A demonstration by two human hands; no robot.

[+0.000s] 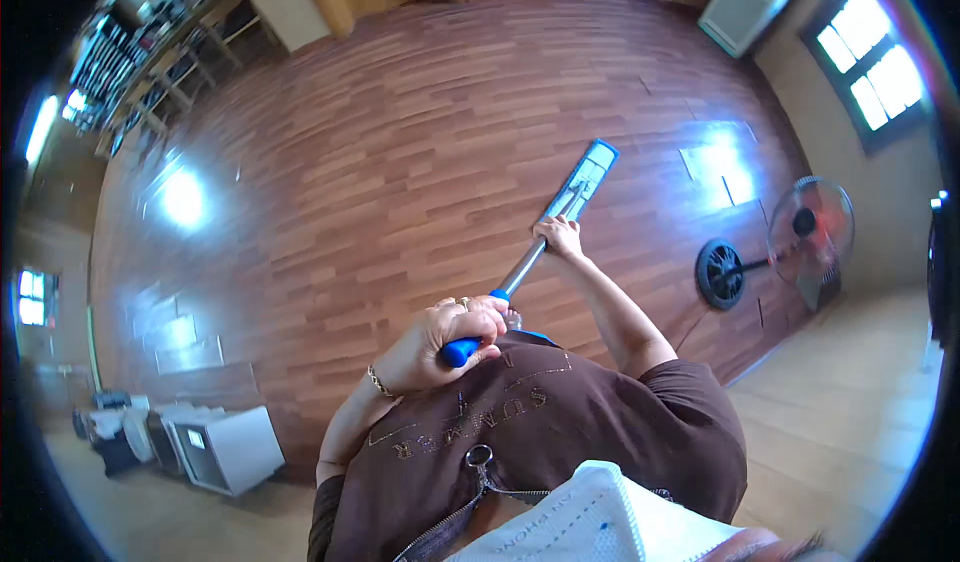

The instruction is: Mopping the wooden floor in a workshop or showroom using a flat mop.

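A flat mop [522,267] with a silver pole slants away from my body toward the middle right of the wood floor. My left hand [450,337], with a bracelet at the wrist, is wrapped round the blue grip at the pole's top, close to my chest. Farther down, my right hand [560,235] holds the pole just above the mop head. The long, pale mop head [590,174] has a blue edge and lies on the floor beyond my right hand. My right fingers partly hide the pole.
A standing fan [808,224] with a round black base [720,274] is at right, its cord trailing over the floor [400,162]. A white box-like cabinet [235,450] stands lower left. Cluttered desks [185,37] line the far left. A white appliance [750,7] stands far right.
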